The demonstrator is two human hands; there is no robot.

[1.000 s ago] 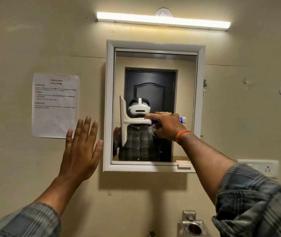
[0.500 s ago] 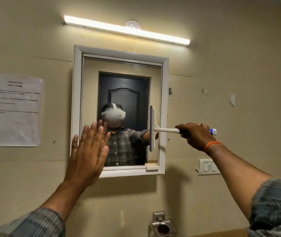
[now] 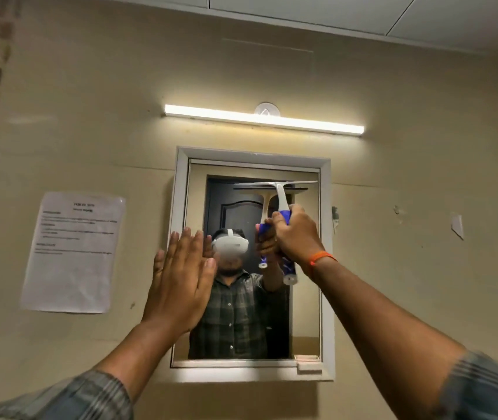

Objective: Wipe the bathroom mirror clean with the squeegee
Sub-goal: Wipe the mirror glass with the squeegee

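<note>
- The squeegee (image 3: 281,204) is seen right of centre in the frame, handle down and blade up; the blade is laid level across the top of the mirror (image 3: 305,298), just under the upper inner edge of the frame.
- The blue-and-white handle is gripped by the right hand (image 3: 297,234), fingers curled fully round it; the handle's end is seen below the fist. An orange band is worn at that wrist.
- The left hand (image 3: 181,286) is held up flat at centre frame, fingers straight and together, nothing held; it overlaps the mirror's left edge. Whether the glass is touched cannot be told.
- A person in a plaid shirt and white headset, and a dark door, are reflected in the mirror.
- A lit tube light (image 3: 264,119) is mounted above the mirror.
- A printed paper sheet (image 3: 71,253) is stuck to the wall at left of the frame; the text is too blurred to be read.
- Plaid sleeves are seen at both lower corners.
</note>
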